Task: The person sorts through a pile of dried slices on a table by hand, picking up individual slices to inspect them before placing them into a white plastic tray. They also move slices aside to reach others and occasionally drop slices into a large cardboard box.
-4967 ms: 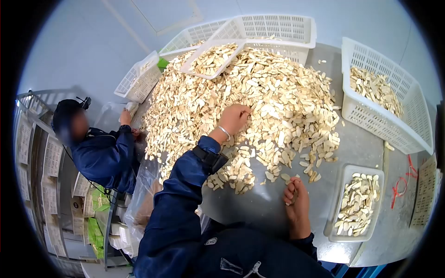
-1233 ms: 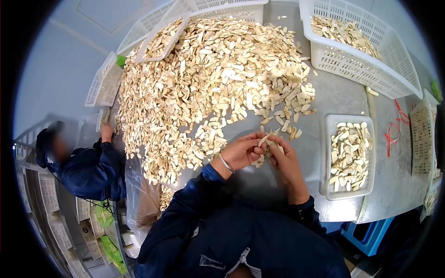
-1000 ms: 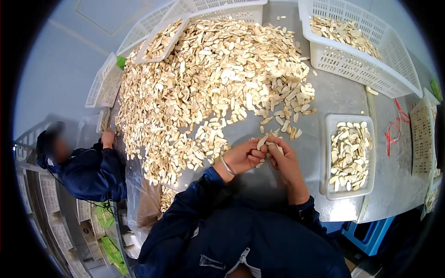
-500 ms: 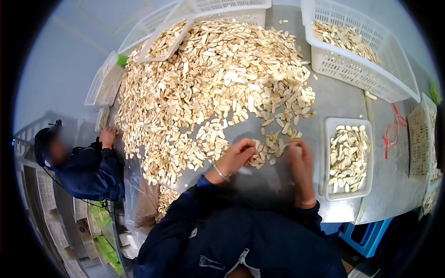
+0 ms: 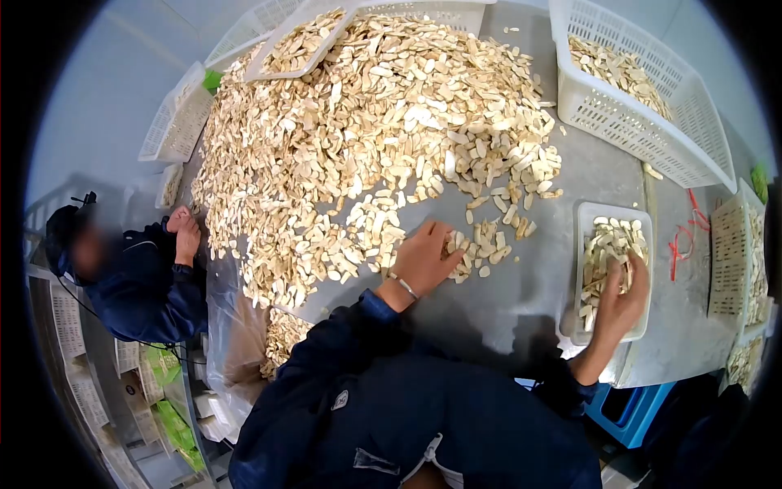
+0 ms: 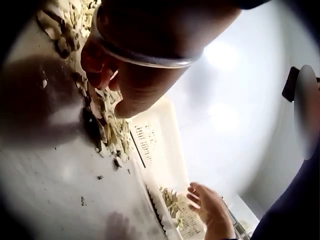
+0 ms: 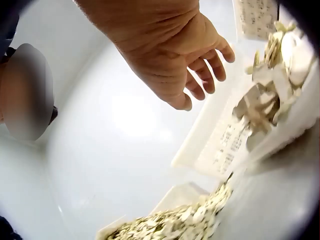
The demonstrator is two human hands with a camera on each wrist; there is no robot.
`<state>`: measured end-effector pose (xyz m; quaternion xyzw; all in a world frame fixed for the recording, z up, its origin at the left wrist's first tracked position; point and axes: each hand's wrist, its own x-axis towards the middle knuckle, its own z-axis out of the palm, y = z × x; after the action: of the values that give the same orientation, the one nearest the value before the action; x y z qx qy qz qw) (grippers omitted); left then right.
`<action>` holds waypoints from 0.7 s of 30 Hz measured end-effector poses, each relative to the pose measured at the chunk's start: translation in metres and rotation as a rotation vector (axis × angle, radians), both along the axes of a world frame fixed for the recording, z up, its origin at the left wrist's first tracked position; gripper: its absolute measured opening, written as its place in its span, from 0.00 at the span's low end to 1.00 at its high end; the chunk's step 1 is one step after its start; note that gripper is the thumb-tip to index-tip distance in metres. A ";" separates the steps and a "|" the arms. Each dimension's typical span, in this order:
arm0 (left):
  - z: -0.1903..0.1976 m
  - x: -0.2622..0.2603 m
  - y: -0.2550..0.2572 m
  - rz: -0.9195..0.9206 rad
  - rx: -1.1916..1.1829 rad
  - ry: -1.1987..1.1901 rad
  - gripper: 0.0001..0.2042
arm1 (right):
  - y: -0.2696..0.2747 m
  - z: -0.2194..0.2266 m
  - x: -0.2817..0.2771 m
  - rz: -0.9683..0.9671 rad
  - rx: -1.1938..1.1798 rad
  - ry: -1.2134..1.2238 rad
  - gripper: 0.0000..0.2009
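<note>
Pale dried slices form a broad heap (image 5: 326, 138) on a grey metal table (image 5: 489, 314). My left hand (image 5: 423, 261) lies low at a small cluster of slices (image 5: 486, 244) split off in front of the heap; in the left wrist view its thumb and bent fingers (image 6: 97, 75) reach down to slices. I cannot tell whether it holds any. My right hand (image 5: 626, 297) is over a shallow translucent tray (image 5: 579, 269) of slices. In the right wrist view, that hand's fingers (image 7: 215, 65) are spread and loosely bent, with nothing between them, beside the tray's slices (image 7: 272, 95).
A large white slotted basket (image 5: 652, 134) with slices stands back right, and another basket (image 5: 725, 265) at the right edge. A shallow tray (image 5: 297, 49) rests on the heap. Red ties (image 5: 688, 236) lie right. Another person (image 5: 134, 277) works at left, beside shelving (image 5: 90, 367).
Both hands met over the small cluster about a second ago. My right hand has since moved right to the tray and its fingers have loosened; my left has turned down onto the cluster.
</note>
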<state>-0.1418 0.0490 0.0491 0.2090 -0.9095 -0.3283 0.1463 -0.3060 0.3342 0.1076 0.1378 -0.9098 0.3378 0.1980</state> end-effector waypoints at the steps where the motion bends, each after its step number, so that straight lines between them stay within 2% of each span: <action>1: -0.003 -0.001 0.000 0.000 -0.009 -0.009 0.10 | -0.013 -0.001 0.009 0.074 -0.070 -0.010 0.14; 3: -0.012 -0.001 -0.004 -0.011 -0.002 0.020 0.09 | -0.040 0.001 0.029 0.332 -0.098 -0.149 0.14; 5: -0.022 0.005 -0.014 -0.025 0.034 0.097 0.08 | -0.062 -0.013 0.042 0.529 0.014 -0.212 0.16; 8: -0.021 0.021 -0.028 -0.025 0.044 0.108 0.09 | -0.091 -0.026 0.059 0.708 0.089 -0.220 0.18; 11: -0.013 0.039 -0.035 0.086 0.159 0.112 0.08 | -0.105 -0.030 0.071 0.743 0.189 -0.141 0.19; 13: -0.015 0.052 -0.041 0.151 0.210 0.076 0.06 | -0.107 -0.032 0.073 0.836 0.200 -0.189 0.17; 14: -0.023 0.057 -0.043 0.170 0.310 0.113 0.06 | -0.108 -0.034 0.073 0.885 0.206 -0.212 0.16; 16: -0.036 0.066 -0.048 0.212 0.509 0.192 0.06 | -0.106 -0.041 0.068 0.860 0.163 -0.257 0.15; 21: -0.034 0.082 -0.052 0.301 0.559 0.228 0.07 | -0.107 -0.030 0.066 0.775 0.191 -0.281 0.11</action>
<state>-0.0598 -0.0034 0.0154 0.3347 -0.7212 -0.5608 0.2307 -0.2401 0.2273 0.0771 0.4401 -0.8359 0.3171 -0.0836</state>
